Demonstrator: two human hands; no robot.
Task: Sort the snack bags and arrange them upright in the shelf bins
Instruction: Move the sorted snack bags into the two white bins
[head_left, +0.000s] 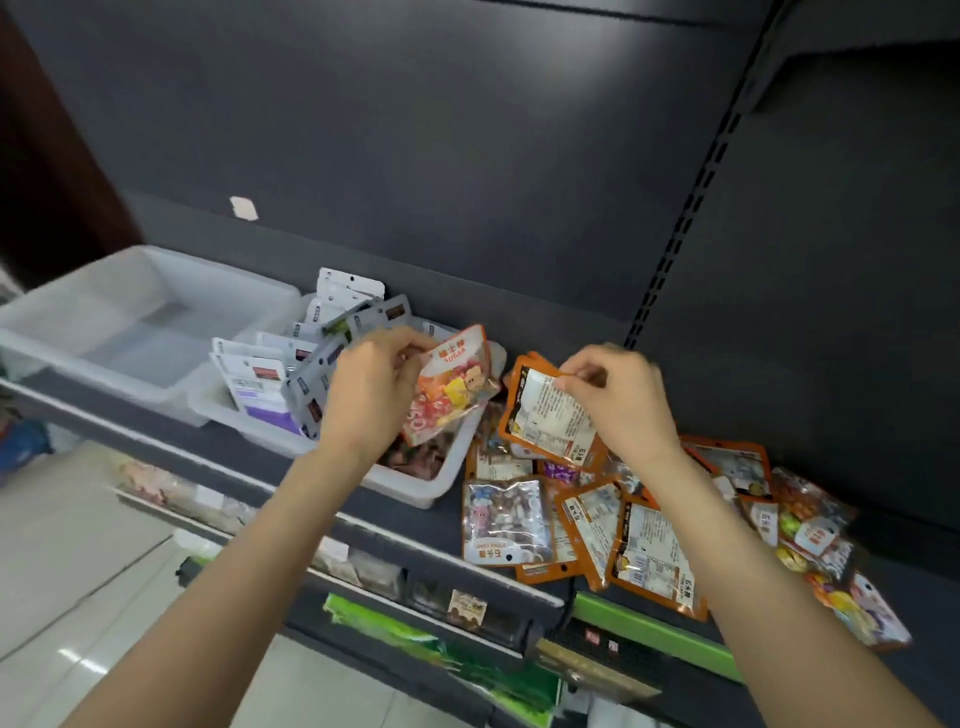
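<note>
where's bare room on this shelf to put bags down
The big clear bin at far left looks empty. A dark shelf strip behind the loose bag pile is bare. Crowded: the middle bin of upright grey packs and the pile itself.

- A shop aisle is indicated: dark metal gondola shelving (519, 156) with a slotted upright (691, 208) at 1 o'clock.
- Clear plastic bins (93, 332) are set along the shelf at 9 o'clock.
- Packaged snack bags (623, 530) are heaped at 4 o'clock.
- A lower shelf (415, 592) of stocked goods and a pale tiled floor (78, 571) are seen at 7 o'clock.
</note>
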